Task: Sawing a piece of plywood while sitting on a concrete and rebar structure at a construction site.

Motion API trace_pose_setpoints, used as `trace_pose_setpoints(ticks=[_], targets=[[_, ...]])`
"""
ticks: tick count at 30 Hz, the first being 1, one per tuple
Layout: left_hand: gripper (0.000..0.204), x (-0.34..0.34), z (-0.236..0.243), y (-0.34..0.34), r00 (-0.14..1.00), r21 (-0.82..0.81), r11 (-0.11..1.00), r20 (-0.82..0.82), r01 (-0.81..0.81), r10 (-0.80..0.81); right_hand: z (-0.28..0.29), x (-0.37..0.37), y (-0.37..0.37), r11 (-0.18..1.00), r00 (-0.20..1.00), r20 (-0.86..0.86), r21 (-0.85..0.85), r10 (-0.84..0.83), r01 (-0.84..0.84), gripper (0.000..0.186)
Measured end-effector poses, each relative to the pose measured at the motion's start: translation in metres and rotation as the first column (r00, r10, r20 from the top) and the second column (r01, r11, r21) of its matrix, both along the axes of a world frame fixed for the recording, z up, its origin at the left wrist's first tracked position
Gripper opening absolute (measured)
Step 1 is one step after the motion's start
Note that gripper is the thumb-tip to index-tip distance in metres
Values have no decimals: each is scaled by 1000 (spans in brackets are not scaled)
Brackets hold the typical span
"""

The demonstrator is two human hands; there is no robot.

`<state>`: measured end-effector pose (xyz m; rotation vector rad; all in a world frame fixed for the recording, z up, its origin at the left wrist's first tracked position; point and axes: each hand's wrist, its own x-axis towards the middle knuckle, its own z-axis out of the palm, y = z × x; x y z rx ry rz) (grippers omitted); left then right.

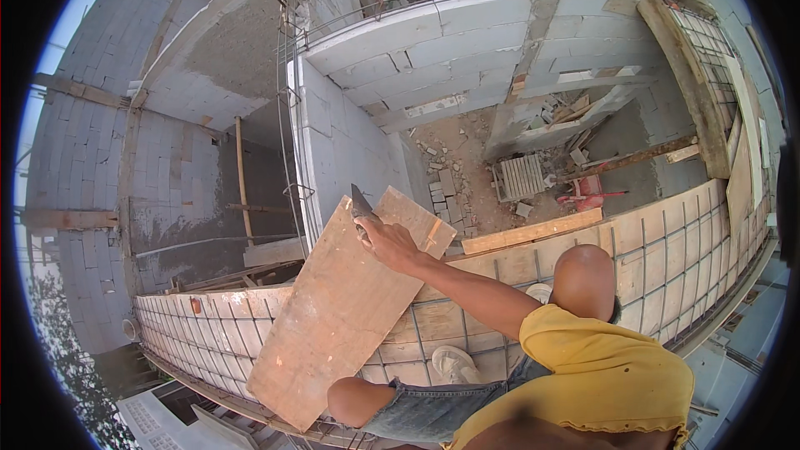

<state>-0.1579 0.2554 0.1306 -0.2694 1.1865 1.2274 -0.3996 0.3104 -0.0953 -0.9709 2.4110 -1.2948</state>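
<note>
Trowel (361, 202) gripped by its handle in a co-worker's hand (390, 242), fingers closed round it, pointed grey blade aimed up and away. Held over the upper end of a wooden plank (337, 317), hand touching or just above the wood; cannot tell which.

Head view: plank lying slantwise, lower end toward the near left, upper end against a white block wall (333, 137). Beneath it a curved band of tan blocks under a rebar mesh (667, 242). Co-worker crouched on that band in a yellow shirt (600, 367) and denim shorts, bare knee (350, 400) beside the plank's lower end, pale shoe (452, 362) on the mesh, arm stretched out to the trowel. Far below, rubble (446, 179) on a dirt floor between block walls. Wearer's own left and right hands out of view, so no grip to report.
</note>
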Motion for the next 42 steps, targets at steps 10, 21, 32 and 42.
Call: trace_pose_setpoints(ticks=[10,21,32,42], targets=[[34,15,-8,13,988,-100,993,-142,-67,52,11,-5,6,999,993,110,31,33,-37,40],[31,29,-19,25,933,-181,960,-329,-212,144,5,-3,3,999,996,79,26,42,-45,43],[29,18,-13,28,867,-278,919,-485,-279,116,3,-3,11,1000,993,119,-18,12,-10,37],[27,15,-5,35,771,-333,857,-627,-393,110,1,-3,13,997,996,87,-75,-12,19,36]])
